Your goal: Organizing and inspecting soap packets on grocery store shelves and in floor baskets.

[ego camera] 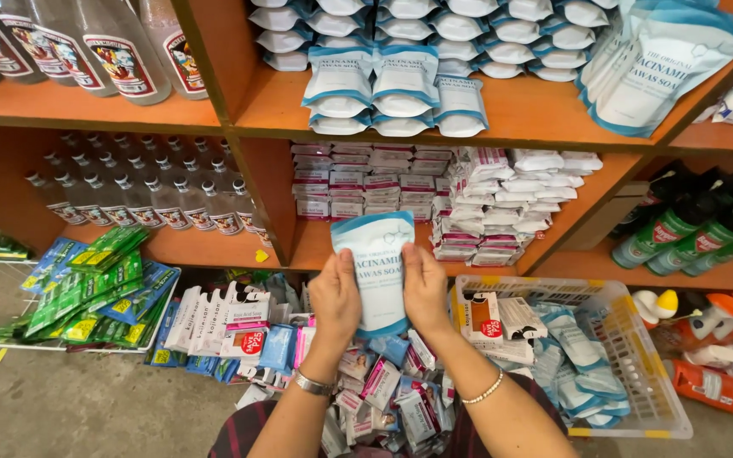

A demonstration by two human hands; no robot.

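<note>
I hold a white pouch with blue edges (377, 263) upright in front of the lower shelf. My left hand (335, 298) grips its left side and my right hand (425, 288) grips its right side. A metal watch band sits on my left wrist and a bead bracelet on my right. Below my hands lies a heap of small pink-and-white sachets (383, 386). Matching blue-and-white pouches (400, 89) stand in rows on the upper wooden shelf.
A white plastic basket (638, 356) with more pouches and boxed items stands at right. Green sachets (95, 293) lie on a wire rack at left. Clear bottles (142, 199) fill the left shelves; green and orange bottles (689, 237) stand at right. Small pink-and-white boxes (366, 191) are stacked on the lower shelf behind the pouch.
</note>
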